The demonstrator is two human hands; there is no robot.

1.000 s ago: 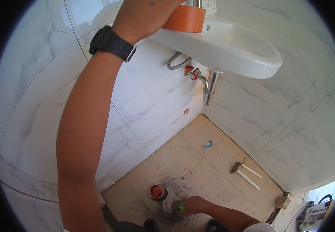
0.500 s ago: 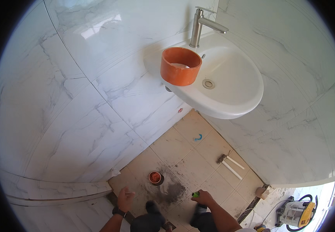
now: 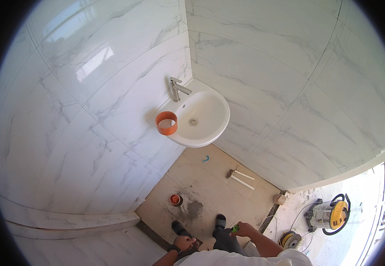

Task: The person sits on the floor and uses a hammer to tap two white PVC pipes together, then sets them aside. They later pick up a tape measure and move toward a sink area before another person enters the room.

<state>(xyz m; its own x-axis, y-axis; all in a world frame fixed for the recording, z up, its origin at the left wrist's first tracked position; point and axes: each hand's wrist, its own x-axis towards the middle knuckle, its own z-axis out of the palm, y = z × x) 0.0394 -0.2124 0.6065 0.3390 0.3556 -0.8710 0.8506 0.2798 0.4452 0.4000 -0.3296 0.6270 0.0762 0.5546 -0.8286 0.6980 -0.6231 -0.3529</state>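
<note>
My right hand [image 3: 246, 230] is closed round a small bright green object with dark marks [image 3: 235, 228], held above my right leg. Its kind does not show. My left hand [image 3: 184, 242], with a dark band on the wrist, hovers over my left leg; its fingers are loosely bent and apart, with nothing visible in them. On the tiled floor ahead of my feet stands an open round tub [image 3: 175, 200] with reddish-brown contents. Dark grey dust [image 3: 195, 210] is spread beside it.
A white washbasin [image 3: 217, 116] with a metal tap [image 3: 175, 89] fills the corner. An orange pipe ring [image 3: 166, 128] rests on its left rim. Two white-handled hammers [image 3: 241, 181] lie by the right wall. A yellow-topped vacuum cleaner [image 3: 329, 214] and a cable reel [image 3: 291, 240] stand beyond the threshold.
My view has drawn back and swung right, so the basin looks smaller and further left. My left hand has come in close to my leg; the green object stays in my right hand.
</note>
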